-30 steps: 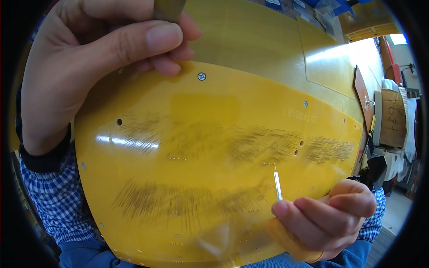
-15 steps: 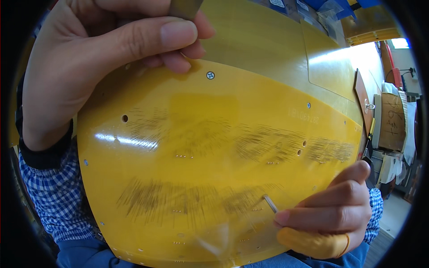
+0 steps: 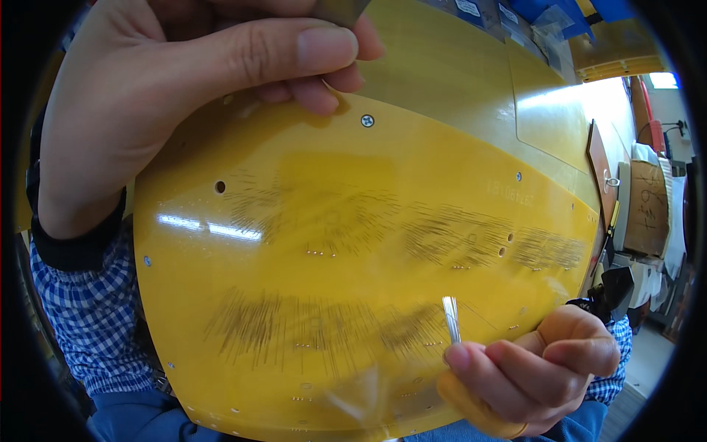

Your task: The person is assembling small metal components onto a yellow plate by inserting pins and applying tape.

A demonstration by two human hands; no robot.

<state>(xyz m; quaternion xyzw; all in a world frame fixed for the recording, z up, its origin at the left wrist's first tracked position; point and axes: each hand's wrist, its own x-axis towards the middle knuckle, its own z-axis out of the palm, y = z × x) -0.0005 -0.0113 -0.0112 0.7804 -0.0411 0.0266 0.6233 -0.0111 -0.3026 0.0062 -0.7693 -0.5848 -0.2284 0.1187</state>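
My left hand [image 3: 155,96], high at the upper left, pinches a flat dark metallic piece [image 3: 335,11] between thumb and fingers; most of that piece lies past the top edge. At the lower right my right hand [image 3: 541,368], with an orange finger cot [image 3: 475,405] on one finger, grips a small bundle of thin silvery pins [image 3: 451,318] by its lower end. The pins point up over a large yellow plate [image 3: 309,272]. Dark fine lines in several patches, small holes and screws mark this plate, which lies beneath both hands.
Beyond the plate extends a yellowish work surface [image 3: 449,88]. Bagged items [image 3: 549,37] and blue bins [image 3: 530,11] stand at the far right. A brown board [image 3: 600,169] leans near a cardboard box [image 3: 648,206] on the right.
My right hand has turned palm-up, and the pins now stand more upright and show as a fanned bundle. My left hand appears shifted slightly right, as does the plate.
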